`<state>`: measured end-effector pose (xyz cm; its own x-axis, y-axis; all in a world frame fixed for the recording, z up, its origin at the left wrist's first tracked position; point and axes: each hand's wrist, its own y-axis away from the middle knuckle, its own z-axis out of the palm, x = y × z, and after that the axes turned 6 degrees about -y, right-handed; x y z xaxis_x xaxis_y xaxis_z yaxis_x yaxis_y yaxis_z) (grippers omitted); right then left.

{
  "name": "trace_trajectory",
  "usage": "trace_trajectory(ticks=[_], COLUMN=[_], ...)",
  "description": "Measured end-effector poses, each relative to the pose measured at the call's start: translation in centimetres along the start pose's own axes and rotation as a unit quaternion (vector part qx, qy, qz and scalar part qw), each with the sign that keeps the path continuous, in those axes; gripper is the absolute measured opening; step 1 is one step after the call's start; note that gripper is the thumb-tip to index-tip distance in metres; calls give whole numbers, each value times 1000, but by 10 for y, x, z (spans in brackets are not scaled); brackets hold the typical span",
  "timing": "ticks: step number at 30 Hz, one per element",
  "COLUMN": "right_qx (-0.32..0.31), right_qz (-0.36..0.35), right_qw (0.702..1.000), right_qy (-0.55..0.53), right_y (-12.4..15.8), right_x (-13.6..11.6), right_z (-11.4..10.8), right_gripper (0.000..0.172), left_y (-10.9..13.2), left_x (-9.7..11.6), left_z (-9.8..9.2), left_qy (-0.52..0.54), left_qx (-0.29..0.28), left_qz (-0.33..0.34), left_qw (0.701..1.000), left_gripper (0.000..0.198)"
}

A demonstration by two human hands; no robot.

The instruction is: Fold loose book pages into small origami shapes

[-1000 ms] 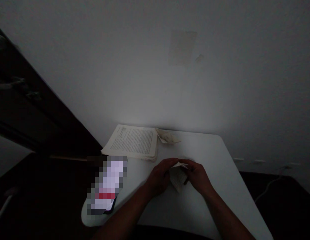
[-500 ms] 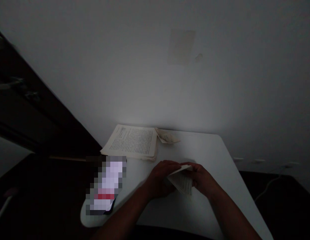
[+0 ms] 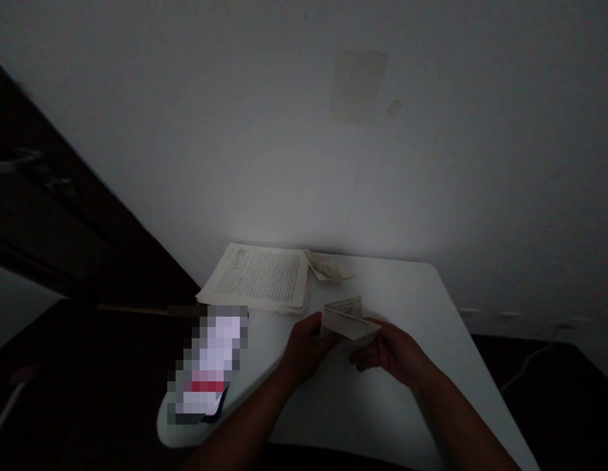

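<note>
A folded piece of printed paper [image 3: 350, 322] is held up over the white table [image 3: 402, 288], its flaps spread so that it looks like a small paper boat. My left hand [image 3: 306, 343] pinches its left end, and part of those fingers is hidden behind the paper. At the right corner, my right hand [image 3: 392, 353] grips the paper between thumb and fingers, with the other fingers curled below. Beyond my hands, a second folded paper boat [image 3: 329, 267] lies by the wall. It touches or nearly touches a stack of printed pages [image 3: 257, 278].
A phone [image 3: 213, 366] with a blurred-out screen lies at the table's left edge. Behind the table rises a pale wall [image 3: 264, 150] with a stained patch. A dark door [image 3: 63, 190] stands at left, and a cable [image 3: 524, 366] hangs at right.
The folded paper has been turned and raised slightly away from me, and its flaps now stand apart. My hands have drifted apart to its two ends.
</note>
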<state>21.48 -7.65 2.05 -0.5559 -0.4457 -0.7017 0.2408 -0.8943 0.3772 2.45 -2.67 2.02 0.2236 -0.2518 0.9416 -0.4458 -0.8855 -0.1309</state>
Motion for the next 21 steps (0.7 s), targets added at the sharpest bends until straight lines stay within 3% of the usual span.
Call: trace_trajectory(ticks=[4, 7, 11, 17, 21], right_qx=[12, -4, 29, 185, 209], right_qz=[-131, -203, -217, -241, -249], right_qw=[990, 972, 961, 926, 915], right_qy=[58, 120, 169, 223, 240], right_y=[-3, -3, -8, -16, -16], right_x=[-10, -19, -20, -7, -4], right_z=[-4, -1, 3, 1, 0], right_gripper=[43, 54, 51, 31, 27], left_y=[-3, -4, -4, 0, -2], left_x=[-7, -10, -11, -13, -9], left_z=[0, -2, -5, -6, -6], left_qy=[72, 102, 120, 132, 171], left_qx=[-10, -28, -65, -89, -80], left_qz=[-72, -85, -64, -23, 12], left_qw=[995, 991, 989, 987, 982], left_gripper=[29, 34, 37, 41, 49])
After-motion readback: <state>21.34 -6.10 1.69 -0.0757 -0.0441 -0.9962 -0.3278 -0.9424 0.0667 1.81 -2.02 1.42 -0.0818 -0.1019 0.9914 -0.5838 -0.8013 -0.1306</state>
